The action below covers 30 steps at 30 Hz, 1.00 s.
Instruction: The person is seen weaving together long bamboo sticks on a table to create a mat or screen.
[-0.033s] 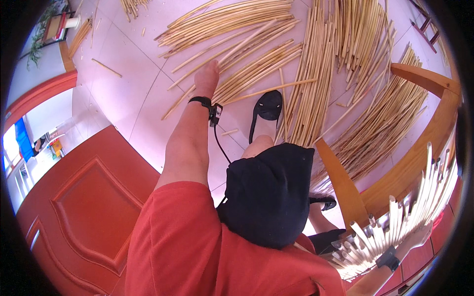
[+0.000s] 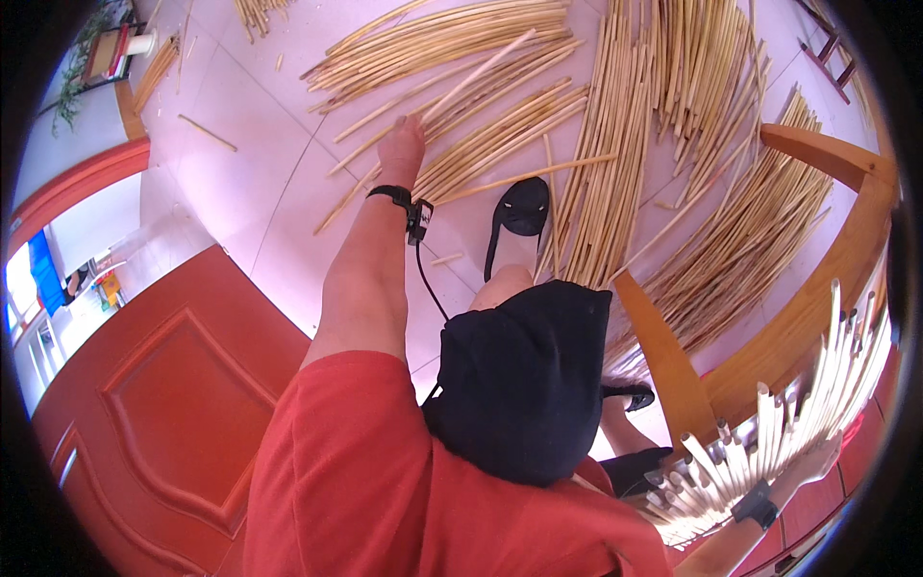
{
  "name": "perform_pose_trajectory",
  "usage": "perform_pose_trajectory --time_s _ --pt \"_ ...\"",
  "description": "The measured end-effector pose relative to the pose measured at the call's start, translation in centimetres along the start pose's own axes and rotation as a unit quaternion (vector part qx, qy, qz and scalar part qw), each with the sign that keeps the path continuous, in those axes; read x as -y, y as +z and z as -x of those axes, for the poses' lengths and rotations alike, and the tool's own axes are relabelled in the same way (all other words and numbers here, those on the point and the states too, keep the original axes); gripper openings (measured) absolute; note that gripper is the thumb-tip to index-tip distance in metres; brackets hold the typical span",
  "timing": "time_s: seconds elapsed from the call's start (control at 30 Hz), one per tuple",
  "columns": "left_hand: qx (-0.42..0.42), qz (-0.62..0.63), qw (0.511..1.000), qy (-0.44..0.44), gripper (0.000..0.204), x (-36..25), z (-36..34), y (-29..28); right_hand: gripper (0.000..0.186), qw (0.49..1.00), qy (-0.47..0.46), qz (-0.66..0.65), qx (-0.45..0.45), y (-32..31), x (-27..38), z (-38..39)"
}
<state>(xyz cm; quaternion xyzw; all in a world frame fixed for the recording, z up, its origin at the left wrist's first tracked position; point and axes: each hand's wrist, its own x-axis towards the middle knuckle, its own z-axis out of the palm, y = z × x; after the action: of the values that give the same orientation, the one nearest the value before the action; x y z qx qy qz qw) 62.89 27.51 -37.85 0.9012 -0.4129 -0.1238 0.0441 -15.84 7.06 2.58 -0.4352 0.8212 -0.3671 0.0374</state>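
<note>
My left hand, reaching out over the floor, is closed round one end of a pale wooden stick. That stick slants away up to the right, above other sticks on the floor. Right beneath it lies a loose row of yellowish sticks. At the lower right, my right hand is curled against the outer side of a bundle of whitish sticks, with my forearm along the bundle. The fingertips of this hand are mostly hidden by the sticks and by glare.
More sticks lie in piles on the tiled floor: a far pile, a long central pile and a right pile. A wooden chair frame stands at right. A red panelled door is at left. My shoe is beside the sticks.
The far end of the stick in my left hand has risen slightly up and to the left. My left hand has shifted only a little. My right hand looks unchanged.
</note>
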Motion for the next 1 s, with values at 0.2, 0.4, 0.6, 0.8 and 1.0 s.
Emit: perform_pose_trajectory --time_s 0.2,0.4,0.6,0.8,1.0 --pt "0.025 -0.065 0.997 0.028 0.01 -0.1 -1.9 2.3 0.043 1.0 -0.019 -0.012 0.019 -0.1 -1.0 -1.0" --pt "0.051 -0.077 0.994 0.065 0.012 -1.2 -1.3 0.9 0.042 1.0 0.002 -0.006 0.021 -0.7 -0.6 -0.7" --pt "-0.123 0.009 0.981 0.152 0.039 1.1 -6.4 1.5 0.037 0.999 0.0 -0.05 0.008 -0.5 -1.6 -1.0" --pt "-0.064 0.014 0.994 0.083 0.043 1.8 -11.8 2.5 0.037 0.998 0.005 -0.057 0.017 0.1 -2.2 -1.5" --pt "-0.022 0.101 0.994 0.031 0.039 -1.5 -6.7 -0.8 0.038 1.0 -0.014 -0.006 0.001 -0.8 -0.8 -0.3"
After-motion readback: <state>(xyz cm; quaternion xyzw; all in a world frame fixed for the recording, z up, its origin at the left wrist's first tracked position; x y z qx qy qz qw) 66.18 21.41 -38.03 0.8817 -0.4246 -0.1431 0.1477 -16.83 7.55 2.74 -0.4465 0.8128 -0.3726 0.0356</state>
